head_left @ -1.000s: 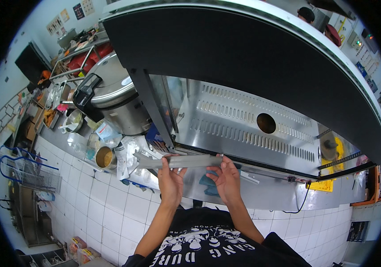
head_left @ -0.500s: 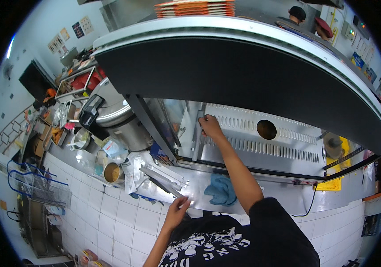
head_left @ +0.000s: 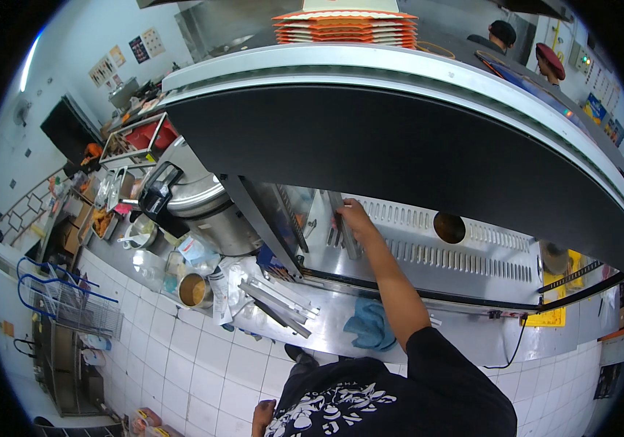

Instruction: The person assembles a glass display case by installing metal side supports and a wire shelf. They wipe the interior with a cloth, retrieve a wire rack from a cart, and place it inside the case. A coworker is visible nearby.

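Right hand [head_left: 353, 217] reaching up into display cabinet [head_left: 428, 240], grip closed on metal strip [head_left: 346, 227]; left hand [head_left: 262, 416] low, grip unclear

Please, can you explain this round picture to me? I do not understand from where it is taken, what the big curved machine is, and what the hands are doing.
The picture comes from a wide fisheye camera worn on a person's head, looking down, so straight edges bend and the corners are black. The big curved shape is a display cabinet with a metal inside, seen from above. The person's right hand reaches into it and grips a long metal strip. The left hand hangs low by the body, at the lower edge; whether it holds anything cannot be seen. On the steel counter lie more metal strips and a blue cloth. To the left stand a large round metal cooker and a small tub.
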### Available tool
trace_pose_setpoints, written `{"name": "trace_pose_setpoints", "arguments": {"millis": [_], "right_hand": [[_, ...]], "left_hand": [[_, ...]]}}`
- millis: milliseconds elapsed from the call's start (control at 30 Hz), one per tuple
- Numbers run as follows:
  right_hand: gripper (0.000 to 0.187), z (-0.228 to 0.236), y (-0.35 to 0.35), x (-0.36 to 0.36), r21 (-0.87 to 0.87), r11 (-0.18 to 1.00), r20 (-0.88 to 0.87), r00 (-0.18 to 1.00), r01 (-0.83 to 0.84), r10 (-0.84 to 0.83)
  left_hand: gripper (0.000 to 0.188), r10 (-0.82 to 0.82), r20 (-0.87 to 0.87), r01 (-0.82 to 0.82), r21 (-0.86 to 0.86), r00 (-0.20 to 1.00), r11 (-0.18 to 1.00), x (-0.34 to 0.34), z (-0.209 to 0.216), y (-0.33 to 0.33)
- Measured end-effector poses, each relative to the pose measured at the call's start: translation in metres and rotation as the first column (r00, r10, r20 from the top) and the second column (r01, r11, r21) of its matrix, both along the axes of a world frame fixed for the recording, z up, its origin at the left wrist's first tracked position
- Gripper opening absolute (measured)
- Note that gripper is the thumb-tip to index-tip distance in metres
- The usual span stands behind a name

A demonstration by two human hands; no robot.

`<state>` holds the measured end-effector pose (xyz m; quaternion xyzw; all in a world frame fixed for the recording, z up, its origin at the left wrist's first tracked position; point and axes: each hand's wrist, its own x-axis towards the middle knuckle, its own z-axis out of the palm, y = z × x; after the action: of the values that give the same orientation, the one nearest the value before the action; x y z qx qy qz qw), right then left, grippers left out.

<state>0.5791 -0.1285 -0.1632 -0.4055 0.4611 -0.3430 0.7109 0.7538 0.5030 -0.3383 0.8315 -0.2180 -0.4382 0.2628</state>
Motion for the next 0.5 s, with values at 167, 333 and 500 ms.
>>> {"name": "trace_pose_setpoints", "arguments": {"millis": [167, 333, 500], "right_hand": [[0.052, 0.046, 0.045, -0.043, -0.06, 0.994, 0.181, 0.981, 0.088, -0.076], [0.044, 0.061, 0.083, -0.088, -0.064, 0.98, 0.302, 0.94, 0.187, -0.16], [0.026, 0.059, 0.134, -0.133, -0.148, 0.981, 0.14, 0.985, 0.122, -0.102]], "left_hand": [[0.031, 0.006, 0.064, 0.006, -0.197, 0.998, 0.98, -0.008, 0.013, -0.04], [0.025, 0.019, -0.144, -0.061, -0.292, 0.989, 0.954, -0.002, 0.051, -0.133], [0.028, -0.237, -0.243, 0.123, -0.407, 0.941, 0.905, -0.041, 0.152, -0.245]]}}
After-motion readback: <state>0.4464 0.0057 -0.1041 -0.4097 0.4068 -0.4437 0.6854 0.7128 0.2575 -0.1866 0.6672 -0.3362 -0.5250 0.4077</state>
